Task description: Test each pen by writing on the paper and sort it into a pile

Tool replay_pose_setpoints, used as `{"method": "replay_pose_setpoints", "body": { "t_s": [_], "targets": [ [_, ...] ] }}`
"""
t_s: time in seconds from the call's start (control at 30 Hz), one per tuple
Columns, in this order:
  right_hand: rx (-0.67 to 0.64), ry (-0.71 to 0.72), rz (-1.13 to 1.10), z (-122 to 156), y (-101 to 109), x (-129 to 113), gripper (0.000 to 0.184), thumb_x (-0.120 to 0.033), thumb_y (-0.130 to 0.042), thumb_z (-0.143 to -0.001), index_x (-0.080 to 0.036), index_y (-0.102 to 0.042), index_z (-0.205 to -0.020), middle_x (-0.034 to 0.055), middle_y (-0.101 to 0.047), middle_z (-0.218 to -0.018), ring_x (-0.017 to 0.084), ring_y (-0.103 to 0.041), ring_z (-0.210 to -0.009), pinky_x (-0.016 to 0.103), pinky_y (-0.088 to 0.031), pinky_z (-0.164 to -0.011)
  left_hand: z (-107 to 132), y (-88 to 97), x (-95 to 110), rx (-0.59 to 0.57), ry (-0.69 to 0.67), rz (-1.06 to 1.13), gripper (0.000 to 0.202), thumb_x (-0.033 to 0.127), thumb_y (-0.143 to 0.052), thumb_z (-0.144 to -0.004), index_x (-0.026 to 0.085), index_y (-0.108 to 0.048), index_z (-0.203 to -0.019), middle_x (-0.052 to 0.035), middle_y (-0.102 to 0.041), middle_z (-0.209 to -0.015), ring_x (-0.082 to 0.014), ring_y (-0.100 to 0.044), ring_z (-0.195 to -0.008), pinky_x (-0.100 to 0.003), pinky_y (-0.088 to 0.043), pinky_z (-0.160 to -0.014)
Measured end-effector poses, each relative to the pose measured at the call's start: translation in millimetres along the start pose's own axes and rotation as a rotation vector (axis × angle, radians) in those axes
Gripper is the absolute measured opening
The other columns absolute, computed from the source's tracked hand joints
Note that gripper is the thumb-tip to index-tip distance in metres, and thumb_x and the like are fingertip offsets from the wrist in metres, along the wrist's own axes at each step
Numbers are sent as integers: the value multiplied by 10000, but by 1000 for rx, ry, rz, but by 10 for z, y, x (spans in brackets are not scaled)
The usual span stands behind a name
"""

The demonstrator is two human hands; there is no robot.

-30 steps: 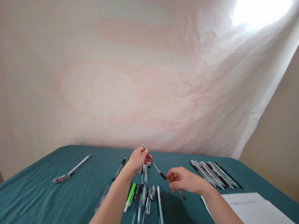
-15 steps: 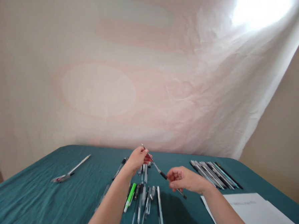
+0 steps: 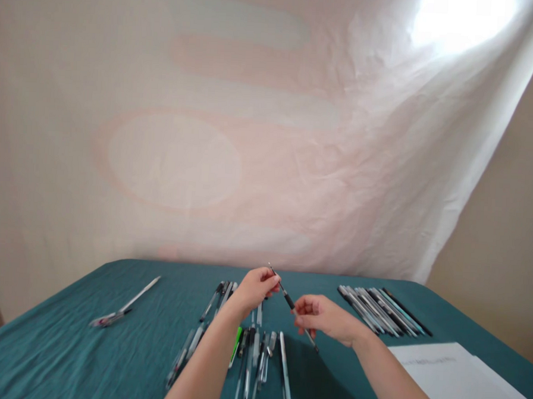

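Note:
A slim pen (image 3: pixel 288 301) with a dark middle section slants down to the right between my two hands, above the table. My left hand (image 3: pixel 258 287) pinches it near its upper end, thumb against fingers. Lower down, the curled fingers of my right hand (image 3: pixel 318 315) close around its other half, and its tip sticks out below them. Beneath my hands lie several pens (image 3: pixel 247 374) in a loose group, with a bright green pen (image 3: pixel 235 348) partly hidden by my left forearm. One long pale pen (image 3: pixel 285 373) lies at that group's right side.
Several pens and thin sticks (image 3: pixel 379 312) lie side by side at the right. White paper sheets (image 3: pixel 445 369), one with faint writing, lie nearer. More pens (image 3: pixel 180 359) show left of my forearm. A pale pen (image 3: pixel 143 293) and a small clear-looking item (image 3: pixel 106 319) lie far left.
My left hand has moved right along with the pen, nearer my right hand. The pen now slants more steeply. More pens show left of my forearm, which covers more of the green one.

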State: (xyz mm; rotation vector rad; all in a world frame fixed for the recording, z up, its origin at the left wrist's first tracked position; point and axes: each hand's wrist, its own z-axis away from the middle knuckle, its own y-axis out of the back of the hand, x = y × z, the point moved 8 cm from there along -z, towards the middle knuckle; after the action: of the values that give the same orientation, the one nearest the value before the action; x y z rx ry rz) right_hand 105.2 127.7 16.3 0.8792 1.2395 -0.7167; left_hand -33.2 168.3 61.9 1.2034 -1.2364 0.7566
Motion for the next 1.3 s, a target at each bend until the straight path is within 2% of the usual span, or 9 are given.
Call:
{"method": "replay_pose_setpoints", "body": {
  "t_s": [0.13,0.2,0.27,0.33,0.4,0.57,0.8,1.03,1.3],
  "targets": [
    [34,15,-50,-31,37,49,317,-339,-702,-660,-150,-557,-869,-11,-613,-695,129,-595,-652,198,-389,-505,-29,-126,-70,-57,-35,-141,302,384,-505,-781,122,-647,-829,-51,-675,-742,-167,-611,-724,-228,-454,-629],
    [60,9,-83,-57,66,98,330,-348,-707,-650,-151,-557,-870,-11,-617,-707,126,-593,-653,195,-384,-505,-66,-110,-139,-38,-49,-233,335,386,-453,-813,126,-652,-881,-69,-690,-802,-183,-618,-761,-245,-459,-661],
    [97,-2,-114,-90,100,165,354,-366,-713,-636,-152,-561,-873,-14,-614,-709,123,-591,-651,191,-374,-498,-103,-46,-220,18,-67,-345,317,331,-422,-831,132,-649,-926,-96,-687,-901,-207,-612,-856,-274,-451,-755],
    [146,-6,-153,-126,135,243,375,-384,-717,-621,-153,-565,-874,-18,-607,-707,121,-589,-647,187,-364,-490,-122,17,-298,81,-92,-471,297,245,-418,-827,152,-632,-1011,-110,-643,-1062,-227,-553,-1021,-305,-384,-895],
    [191,0,-197,-161,157,327,390,-395,-718,-610,-153,-567,-876,-18,-606,-716,117,-587,-639,184,-358,-485,-122,17,-378,93,-119,-590,340,177,-402,-824,173,-598,-1102,-104,-579,-1186,-234,-483,-1126,-340,-304,-981],
    [230,7,-232,-226,142,510,398,-403,-713,-608,-145,-572,-877,-20,-596,-700,105,-575,-608,179,-340,-467,-76,-165,-546,11,-198,-828,442,132,-375,-828,223,-493,-1244,-57,-437,-1351,-248,-296,-1279,-440,-212,-1033],
    [226,18,-228,-241,139,562,386,-392,-706,-622,-144,-581,-890,-17,-597,-713,107,-575,-623,178,-341,-463,-36,-289,-644,-9,-239,-1023,434,241,-369,-863,236,-432,-1292,-71,-363,-1399,-299,-225,-1305,-493,-180,-1033],
    [214,29,-224,-240,139,567,373,-385,-707,-628,-144,-589,-888,-8,-603,-727,110,-573,-632,179,-340,-464,-41,-311,-668,3,-256,-1121,403,292,-346,-883,236,-452,-1268,-77,-416,-1362,-289,-231,-1303,-501,-155,-1033],
    [208,42,-227,-275,155,618,347,-374,-705,-638,-155,-597,-885,3,-612,-740,120,-574,-636,188,-340,-460,-17,-342,-654,18,-286,-1138,355,305,-360,-884,220,-525,-1187,-73,-487,-1292,-299,-279,-1268,-505,-157,-1021]
  ]
}}
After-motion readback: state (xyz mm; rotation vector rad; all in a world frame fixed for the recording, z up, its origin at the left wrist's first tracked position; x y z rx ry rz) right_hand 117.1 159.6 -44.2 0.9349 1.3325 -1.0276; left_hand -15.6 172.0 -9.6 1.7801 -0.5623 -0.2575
